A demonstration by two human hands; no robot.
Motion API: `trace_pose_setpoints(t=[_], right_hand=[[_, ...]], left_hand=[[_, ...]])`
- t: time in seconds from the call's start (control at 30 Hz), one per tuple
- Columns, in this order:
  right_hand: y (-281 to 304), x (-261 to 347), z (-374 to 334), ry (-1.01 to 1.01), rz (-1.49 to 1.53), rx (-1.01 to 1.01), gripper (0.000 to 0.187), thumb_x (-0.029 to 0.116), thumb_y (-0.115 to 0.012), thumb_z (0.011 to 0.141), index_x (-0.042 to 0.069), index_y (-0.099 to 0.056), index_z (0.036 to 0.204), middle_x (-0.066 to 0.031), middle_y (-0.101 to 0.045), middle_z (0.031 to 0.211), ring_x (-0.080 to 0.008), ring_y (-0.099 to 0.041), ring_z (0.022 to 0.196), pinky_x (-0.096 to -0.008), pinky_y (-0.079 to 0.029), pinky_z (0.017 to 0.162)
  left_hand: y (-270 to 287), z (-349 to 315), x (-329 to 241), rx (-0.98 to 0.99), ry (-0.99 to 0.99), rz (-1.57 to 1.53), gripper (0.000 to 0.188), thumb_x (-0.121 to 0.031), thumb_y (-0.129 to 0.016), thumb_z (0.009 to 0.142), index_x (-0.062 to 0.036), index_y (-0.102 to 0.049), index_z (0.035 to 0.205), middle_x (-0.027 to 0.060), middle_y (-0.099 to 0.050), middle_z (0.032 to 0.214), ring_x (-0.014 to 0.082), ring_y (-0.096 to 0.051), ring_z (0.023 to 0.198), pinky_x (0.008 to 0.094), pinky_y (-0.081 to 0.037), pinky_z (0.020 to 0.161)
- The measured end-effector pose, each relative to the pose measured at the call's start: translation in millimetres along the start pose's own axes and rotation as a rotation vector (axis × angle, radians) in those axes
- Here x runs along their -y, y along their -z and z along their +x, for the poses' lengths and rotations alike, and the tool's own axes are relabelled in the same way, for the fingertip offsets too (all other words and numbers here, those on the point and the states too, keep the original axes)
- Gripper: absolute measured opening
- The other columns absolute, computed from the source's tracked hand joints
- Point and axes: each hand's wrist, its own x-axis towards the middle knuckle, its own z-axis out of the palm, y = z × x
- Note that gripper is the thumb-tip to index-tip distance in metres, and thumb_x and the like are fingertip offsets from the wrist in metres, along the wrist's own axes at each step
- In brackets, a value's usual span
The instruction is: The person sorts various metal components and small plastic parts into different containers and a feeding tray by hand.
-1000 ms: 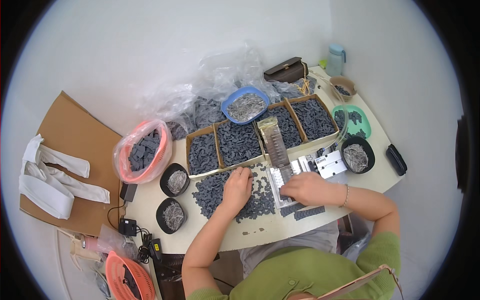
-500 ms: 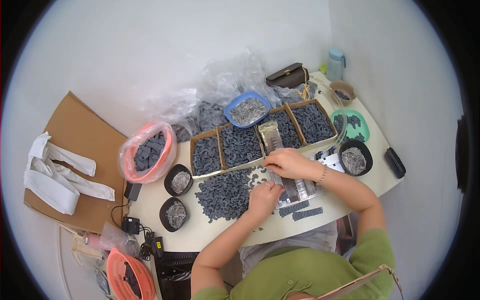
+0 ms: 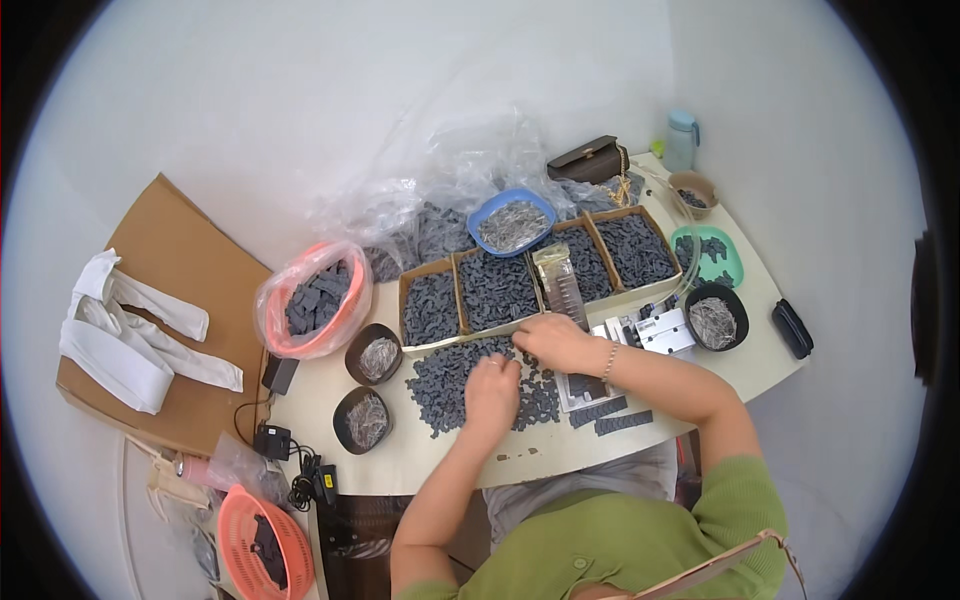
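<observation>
My left hand (image 3: 492, 390) rests low over the loose pile of small dark grey plastic pieces (image 3: 438, 385), its fingers curled together; what they pinch is hidden. My right hand (image 3: 553, 341) is at the pile's upper right, beside the front of the divided box (image 3: 432, 345). Its fingers bend down and together, and anything in them is too small to name. Under and beside my right wrist is a metal and clear plastic fixture (image 3: 585, 392) with a white block (image 3: 665, 331). Two ribbed dark grey strips (image 3: 622, 423) lie at its near edge.
Black bowls of metal pins (image 3: 362, 420) stand at left and right. A blue tray of pins (image 3: 511, 226) sits on the box. A pink basket (image 3: 312, 300), a green tray (image 3: 735, 258), a black case (image 3: 791, 328) and power cables (image 3: 300, 490) surround the work area.
Both hands have moved left from the fixture to the pile of grey pieces, uncovering part of the fixture. The whole view has shifted slightly.
</observation>
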Motion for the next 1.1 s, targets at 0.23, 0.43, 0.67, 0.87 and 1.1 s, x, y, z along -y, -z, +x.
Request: trace_pose_setpoints(t=[0.23,0.43,0.67,0.87,1.1], right_hand=[[58,-3,-45,-0.217,0.196,0.130,0.009,0.010,-0.063,0.078,0.008,-0.065,0.086,-0.0099,-0.061,0.086,-0.0304,-0.062,0.086,-0.0410,-0.050,0.073],[40,12,-82,0.056,-0.014,-0.001,0.023,0.009,-0.059,0.073,0.003,-0.062,0.095,-0.0078,-0.056,0.090,-0.0246,-0.058,0.085,-0.0351,-0.051,0.074],[40,0,-87,-0.026,0.189,-0.026,0.021,0.008,-0.060,0.079,0.004,-0.065,0.098,-0.0096,-0.062,0.092,-0.0269,-0.061,0.087,-0.0354,-0.051,0.076],[62,-12,-81,-0.173,0.321,-0.069,0.014,0.007,-0.061,0.082,0.005,-0.067,0.096,-0.0100,-0.064,0.092,-0.0292,-0.062,0.087,-0.0380,-0.050,0.077],[58,-17,-80,-0.151,0.317,-0.016,0.017,0.007,-0.064,0.080,0.005,-0.068,0.096,-0.0084,-0.064,0.093,-0.0278,-0.061,0.088,-0.0362,-0.051,0.077]], left_hand=[[-15,24,31,0.025,-0.023,0.109,0.004,-0.004,-0.059,0.075,-0.0020,-0.061,0.078,0.0131,-0.060,0.084,0.0295,-0.059,0.082,0.0371,-0.049,0.070],[-24,30,28,0.115,-0.011,0.108,0.004,-0.002,-0.059,0.075,-0.0008,-0.061,0.079,0.0148,-0.061,0.083,0.0300,-0.061,0.082,0.0379,-0.052,0.071],[-22,38,0,-0.008,-0.056,-0.420,0.015,0.001,-0.063,0.074,-0.0031,-0.063,0.089,0.0124,-0.064,0.086,0.0301,-0.063,0.079,0.0375,-0.053,0.069],[-32,29,-16,-0.001,-0.363,-0.327,0.023,-0.001,-0.062,0.074,-0.0030,-0.064,0.096,0.0093,-0.065,0.094,0.0267,-0.064,0.081,0.0340,-0.053,0.067],[-21,24,-16,0.000,-0.486,-0.204,0.036,-0.001,-0.060,0.069,-0.0016,-0.063,0.105,0.0118,-0.062,0.108,0.0270,-0.061,0.089,0.0351,-0.051,0.073]])
